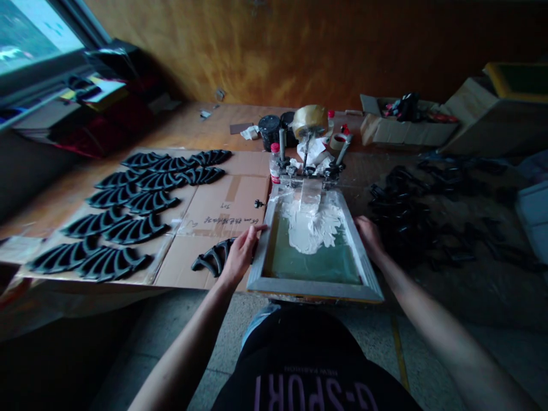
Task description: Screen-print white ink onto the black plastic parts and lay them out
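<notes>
Hands (242,251) on screen frame (314,288), shirt (308,371) "G-SPORT"

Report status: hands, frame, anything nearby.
Left hand and right hand grip the frame sides. White ink on the screen. Black part beside the left hand.

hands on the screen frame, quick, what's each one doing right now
Left hand: gripping the left rail of the screen frame, fingers curled over the edge.
Right hand: resting on the right rail; a firm grip cannot be told.
</notes>
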Demonstrator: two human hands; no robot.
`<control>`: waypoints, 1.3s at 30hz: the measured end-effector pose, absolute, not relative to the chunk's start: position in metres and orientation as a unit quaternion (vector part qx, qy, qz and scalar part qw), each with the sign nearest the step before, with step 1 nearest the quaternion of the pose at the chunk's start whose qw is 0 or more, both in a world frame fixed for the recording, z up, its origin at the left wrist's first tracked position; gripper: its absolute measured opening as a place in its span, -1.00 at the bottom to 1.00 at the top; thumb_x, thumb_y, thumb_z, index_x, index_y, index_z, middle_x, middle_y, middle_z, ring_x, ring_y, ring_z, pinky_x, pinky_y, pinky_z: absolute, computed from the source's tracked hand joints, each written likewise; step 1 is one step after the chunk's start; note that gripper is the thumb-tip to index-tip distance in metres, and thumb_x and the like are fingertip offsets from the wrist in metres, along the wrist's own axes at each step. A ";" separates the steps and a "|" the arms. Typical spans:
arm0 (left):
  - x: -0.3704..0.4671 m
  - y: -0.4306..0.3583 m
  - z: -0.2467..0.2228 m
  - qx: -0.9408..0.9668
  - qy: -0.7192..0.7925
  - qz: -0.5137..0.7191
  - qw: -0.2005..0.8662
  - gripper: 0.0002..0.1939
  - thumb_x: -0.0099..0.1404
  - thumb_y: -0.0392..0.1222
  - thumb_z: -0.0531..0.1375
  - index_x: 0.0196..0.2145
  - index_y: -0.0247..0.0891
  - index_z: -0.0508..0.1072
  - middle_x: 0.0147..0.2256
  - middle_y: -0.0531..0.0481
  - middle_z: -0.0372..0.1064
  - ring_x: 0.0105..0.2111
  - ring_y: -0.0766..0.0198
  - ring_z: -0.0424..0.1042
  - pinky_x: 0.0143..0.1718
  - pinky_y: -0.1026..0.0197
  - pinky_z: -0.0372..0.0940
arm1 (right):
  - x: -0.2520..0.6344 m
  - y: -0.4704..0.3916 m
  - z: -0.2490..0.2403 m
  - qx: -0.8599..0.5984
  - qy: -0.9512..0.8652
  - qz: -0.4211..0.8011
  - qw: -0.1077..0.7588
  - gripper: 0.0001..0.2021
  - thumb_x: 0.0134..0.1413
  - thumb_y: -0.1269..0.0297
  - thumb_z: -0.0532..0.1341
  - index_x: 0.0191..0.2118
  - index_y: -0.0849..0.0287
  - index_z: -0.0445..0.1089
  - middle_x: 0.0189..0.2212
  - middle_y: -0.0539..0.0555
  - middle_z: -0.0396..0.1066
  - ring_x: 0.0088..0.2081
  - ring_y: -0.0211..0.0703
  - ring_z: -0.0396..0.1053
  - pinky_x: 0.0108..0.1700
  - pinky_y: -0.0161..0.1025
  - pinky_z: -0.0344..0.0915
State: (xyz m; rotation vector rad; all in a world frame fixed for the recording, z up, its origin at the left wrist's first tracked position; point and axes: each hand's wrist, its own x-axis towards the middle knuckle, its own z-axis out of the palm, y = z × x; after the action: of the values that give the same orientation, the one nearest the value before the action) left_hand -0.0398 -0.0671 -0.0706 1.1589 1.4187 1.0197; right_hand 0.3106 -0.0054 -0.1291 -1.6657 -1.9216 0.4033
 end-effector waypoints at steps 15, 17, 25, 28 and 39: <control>-0.047 -0.072 -0.180 0.483 0.662 0.318 0.476 -0.36 0.24 0.19 0.12 0.17 -0.21 0.33 -0.20 -0.06 0.48 -0.25 0.22 0.45 -0.24 0.25 0.31 | 0.233 -0.019 -0.106 -0.298 -0.942 0.120 0.094 -0.74 -0.07 0.64 0.13 -0.31 0.19 0.42 -0.34 0.07 0.42 -0.22 -0.13 0.32 -0.18 -0.26 0.23; -0.046 -0.073 -0.180 0.478 0.658 0.321 0.485 -0.35 0.24 0.21 0.11 0.16 -0.21 0.33 -0.22 -0.06 0.48 -0.29 0.24 0.44 -0.27 0.26 0.31 | 0.238 -0.023 -0.101 -0.264 -0.949 0.149 0.087 -0.76 -0.09 0.63 0.15 -0.35 0.16 0.42 -0.40 0.02 0.41 -0.28 -0.16 0.31 -0.24 -0.28 0.21; -0.042 -0.076 -0.168 0.451 0.657 0.333 0.505 -0.33 0.20 0.20 0.15 0.17 -0.22 0.30 -0.34 -0.02 0.46 -0.45 0.30 0.39 -0.47 0.33 0.22 | 0.230 -0.045 -0.113 -0.312 -0.932 0.101 0.155 -0.79 0.01 0.58 0.15 -0.27 0.21 0.46 -0.32 0.12 0.45 -0.21 -0.08 0.32 -0.17 -0.19 0.28; -0.042 -0.076 -0.160 0.441 0.654 0.338 0.513 -0.32 0.18 0.18 0.17 0.17 -0.24 0.31 -0.39 0.01 0.44 -0.49 0.33 0.36 -0.51 0.35 0.19 | 0.225 -0.031 -0.107 -0.355 -0.905 0.141 0.186 -0.86 0.05 0.45 0.25 -0.23 0.16 0.46 -0.33 0.08 0.46 -0.23 -0.10 0.36 -0.19 -0.20 0.32; -0.031 -0.041 -0.030 0.453 0.522 0.522 0.501 -0.50 0.32 0.23 0.02 -0.17 -0.26 0.47 -0.39 -0.01 0.41 -0.51 0.39 0.31 -0.52 0.36 0.22 | 0.315 0.080 -0.061 -0.662 -0.679 0.111 0.297 -0.68 0.23 0.18 0.08 -0.05 0.22 0.43 -0.34 0.11 0.48 -0.32 -0.10 0.39 -0.20 -0.16 0.30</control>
State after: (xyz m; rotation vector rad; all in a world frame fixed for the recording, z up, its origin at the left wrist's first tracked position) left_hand -0.0310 -0.0411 -0.0297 1.0938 1.2608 1.2606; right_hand 0.3146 0.0796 -0.0609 -1.7592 -1.8065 0.2963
